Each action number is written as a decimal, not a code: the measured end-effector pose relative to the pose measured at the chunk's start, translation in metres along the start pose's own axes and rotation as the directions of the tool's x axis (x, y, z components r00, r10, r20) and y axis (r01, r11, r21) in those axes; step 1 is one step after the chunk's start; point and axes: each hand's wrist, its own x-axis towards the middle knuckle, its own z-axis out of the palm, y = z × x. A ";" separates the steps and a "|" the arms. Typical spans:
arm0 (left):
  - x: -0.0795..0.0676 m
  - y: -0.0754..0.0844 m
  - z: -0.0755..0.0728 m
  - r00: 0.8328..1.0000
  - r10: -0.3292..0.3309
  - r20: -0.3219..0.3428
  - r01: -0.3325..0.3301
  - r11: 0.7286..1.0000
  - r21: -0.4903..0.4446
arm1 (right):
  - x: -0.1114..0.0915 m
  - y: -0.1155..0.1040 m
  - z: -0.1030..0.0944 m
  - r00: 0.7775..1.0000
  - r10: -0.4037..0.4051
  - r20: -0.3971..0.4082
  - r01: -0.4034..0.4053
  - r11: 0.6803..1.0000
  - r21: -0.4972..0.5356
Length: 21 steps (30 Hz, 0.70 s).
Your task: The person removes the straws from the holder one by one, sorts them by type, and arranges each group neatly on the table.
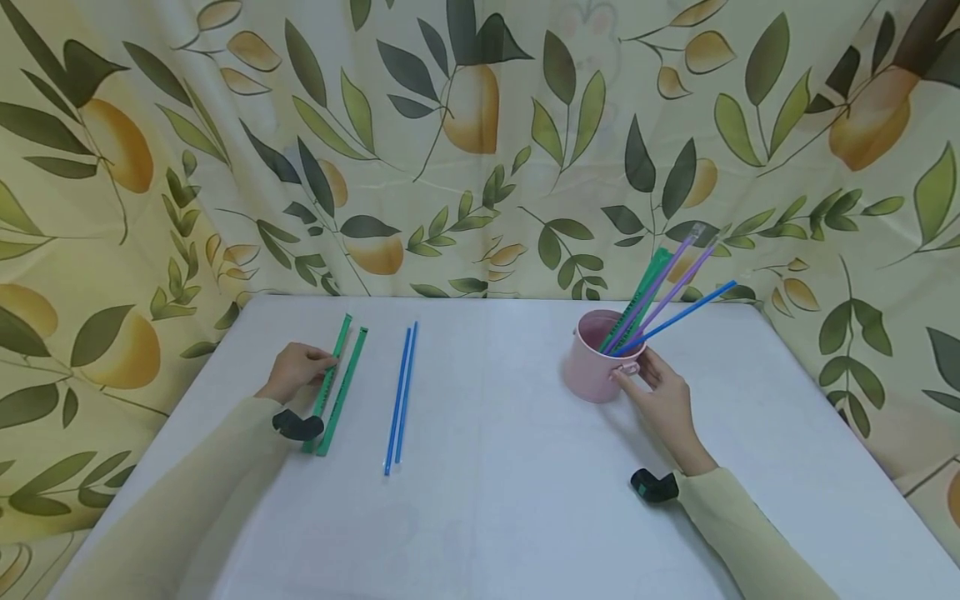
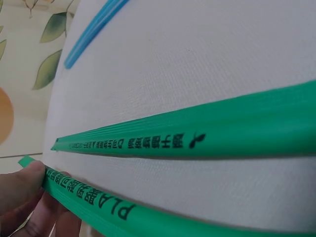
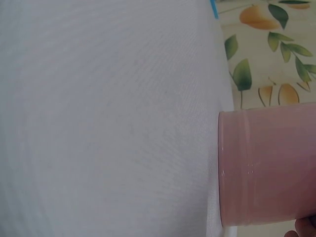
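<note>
My left hand [image 1: 295, 372] pinches a green paper-wrapped straw [image 2: 89, 201] between thumb and fingers near its far end; black print runs along the wrapper. Just right of it lies a second green-wrapped straw [image 1: 343, 392]. My right hand [image 1: 667, 404] holds a pink mug [image 1: 588, 375] by the handle side, thumb and fingers around the small handle [image 1: 628, 368]. Out of the mug lean a green wrapper [image 1: 647, 287], two purple straws [image 1: 681, 283] and a blue straw [image 1: 693, 308]. In the right wrist view the mug's wall [image 3: 271, 168] shows, with fingertips [image 3: 306, 227] at its lower edge.
Two blue straws [image 1: 399, 400] lie side by side on the white tabletop [image 1: 495, 467], between the green ones and the mug. A fruit-and-leaf patterned curtain [image 1: 480, 192] hangs behind the table's far edge. A black wrist camera [image 1: 654, 486] sits at each sleeve.
</note>
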 end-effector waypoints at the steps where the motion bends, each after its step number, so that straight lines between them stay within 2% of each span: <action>1: 0.000 0.000 0.001 1.000 -0.009 -0.004 0.009 1.000 0.002 | 0.000 0.000 0.000 1.000 -0.003 -0.001 0.003 1.000 0.004; 9: 0.003 -0.006 0.003 1.000 0.002 -0.023 -0.001 0.999 0.046 | 0.000 0.003 0.000 0.999 -0.037 -0.001 0.037 0.999 0.018; 21: 0.006 -0.011 0.006 0.998 0.003 -0.059 0.000 0.998 0.055 | 0.001 0.005 0.000 0.999 -0.038 0.000 0.038 0.999 0.014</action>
